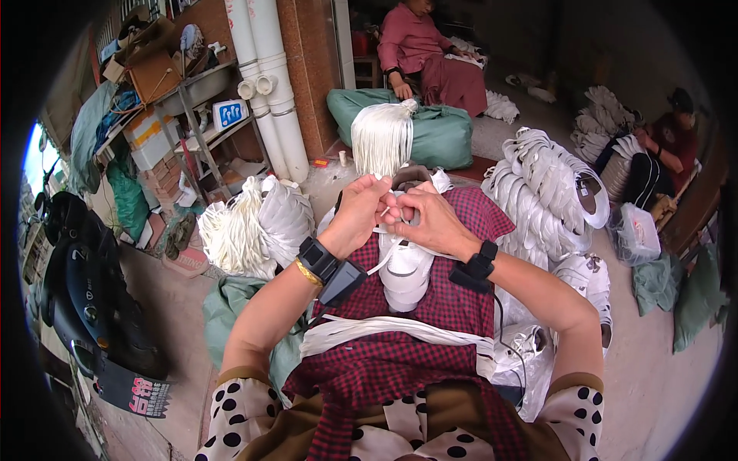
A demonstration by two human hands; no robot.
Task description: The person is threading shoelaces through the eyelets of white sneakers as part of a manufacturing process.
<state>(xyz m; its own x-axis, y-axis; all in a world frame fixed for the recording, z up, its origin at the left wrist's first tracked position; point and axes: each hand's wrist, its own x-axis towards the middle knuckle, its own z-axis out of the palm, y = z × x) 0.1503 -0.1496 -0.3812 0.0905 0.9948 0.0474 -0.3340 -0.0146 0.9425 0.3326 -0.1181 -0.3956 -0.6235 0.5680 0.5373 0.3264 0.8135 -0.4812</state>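
Note:
A white shoe upper (405, 278) lies on my lap, toe toward me, over a red and black checked apron (461, 288). Above its throat, the fingertips of my left hand (361, 209) and my right hand (432, 221) meet in a pinch. Both are closed on a thin white shoelace (378, 269), whose loose part hangs beside the toe; the exact grip is partly hidden by the fingers. Nearer to me, a bundle of white shoelaces (396, 330) stretches across the apron.
White laces hang over a green sack (442, 138) ahead. Piled white uppers (538, 196) stand at right, more laces and uppers (257, 223) at left. A dark scooter (96, 284) is far left. One person (430, 58) sits ahead, another (669, 146) at far right.

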